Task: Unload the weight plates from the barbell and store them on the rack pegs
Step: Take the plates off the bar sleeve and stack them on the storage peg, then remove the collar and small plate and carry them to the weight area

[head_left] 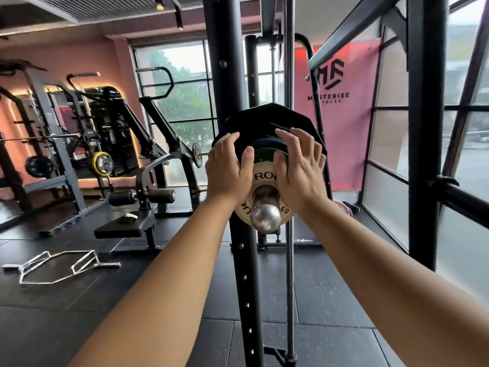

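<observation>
The chrome end of the barbell sleeve (265, 217) points straight at me at mid-frame. A small white plate (263, 177) with black lettering sits outermost on it. Behind it come a green plate (264, 154), a dark plate, then a large black many-sided plate (267, 117). My left hand (227, 168) wraps the left rims of the stacked plates, thumb on the white plate's face. My right hand (300, 168) grips the right rims the same way. How many plates each hand holds is hidden by the fingers.
A black rack upright (227, 75) stands just left of the sleeve, with a chrome guide rod (289, 260) to its right. A chrome hex bar (58, 266) lies on the floor at left. Benches and machines fill the left; black frame posts (423, 128) and windows stand at right.
</observation>
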